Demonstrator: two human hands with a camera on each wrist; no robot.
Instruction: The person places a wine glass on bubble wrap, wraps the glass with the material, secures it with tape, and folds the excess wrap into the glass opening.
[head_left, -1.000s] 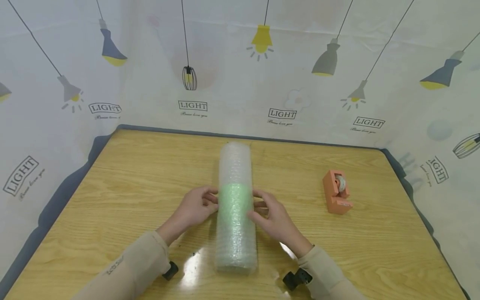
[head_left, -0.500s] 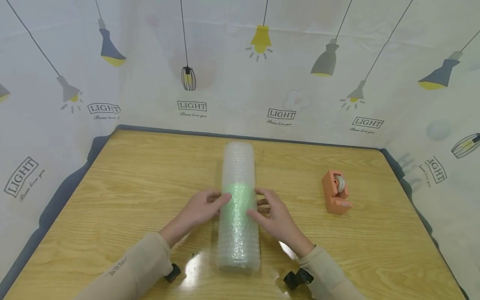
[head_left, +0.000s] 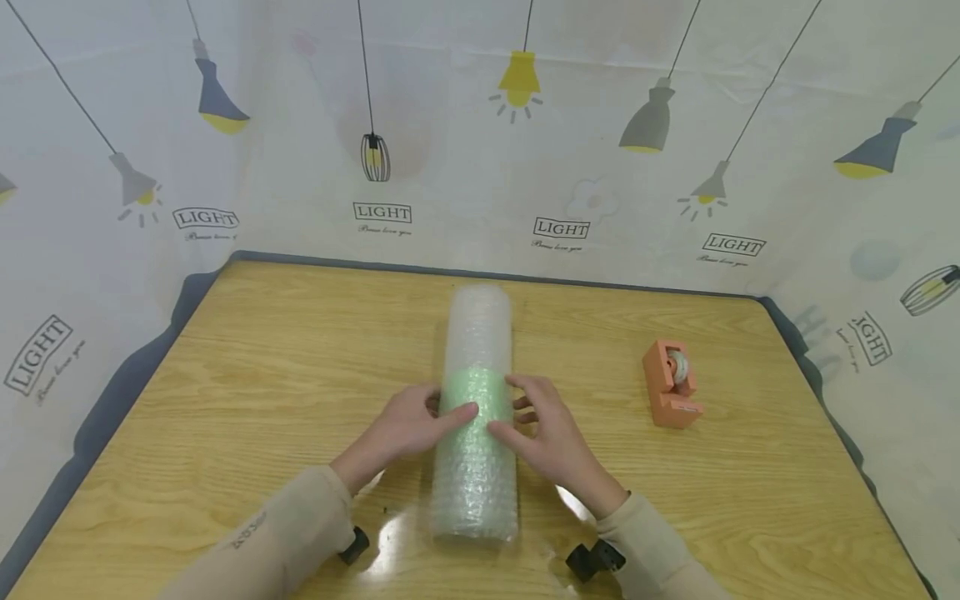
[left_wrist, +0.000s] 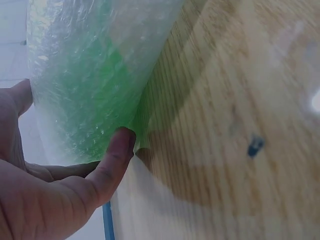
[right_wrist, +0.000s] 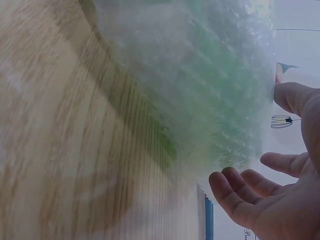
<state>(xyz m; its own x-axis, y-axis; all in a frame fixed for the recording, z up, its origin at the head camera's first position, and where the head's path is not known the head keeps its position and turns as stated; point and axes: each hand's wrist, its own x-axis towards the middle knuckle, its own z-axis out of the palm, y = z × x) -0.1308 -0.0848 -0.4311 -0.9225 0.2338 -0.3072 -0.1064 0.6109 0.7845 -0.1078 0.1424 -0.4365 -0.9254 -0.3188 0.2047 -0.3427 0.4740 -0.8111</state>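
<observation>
A roll of bubble wrap (head_left: 474, 496) lies lengthwise on the wooden table (head_left: 300, 333), with a green band showing through its middle. On its left side, my left hand (head_left: 405, 423) rests with the thumb stretched over the top. My right hand (head_left: 553, 429) is at the opposite side, its thumb on the upper right of the green part and its fingers loosely bent along the flank. Up close in the left wrist view, the bubble wrap (left_wrist: 95, 75) has fingertips against its lower side. The right wrist view shows relaxed fingers (right_wrist: 232, 197) at the wrap's edge.
An orange tape dispenser (head_left: 670, 387) with a roll of tape stands on the right part of the table. A white curtain (head_left: 465, 150) printed with lamps surrounds the far and side edges. A small dark speck (left_wrist: 255, 145) lies on the tabletop near the left hand.
The left thumb has come from the roll's side onto its top. The roll has shifted slightly right, then its near end a little back left. The right hand has stayed nearly in place.
</observation>
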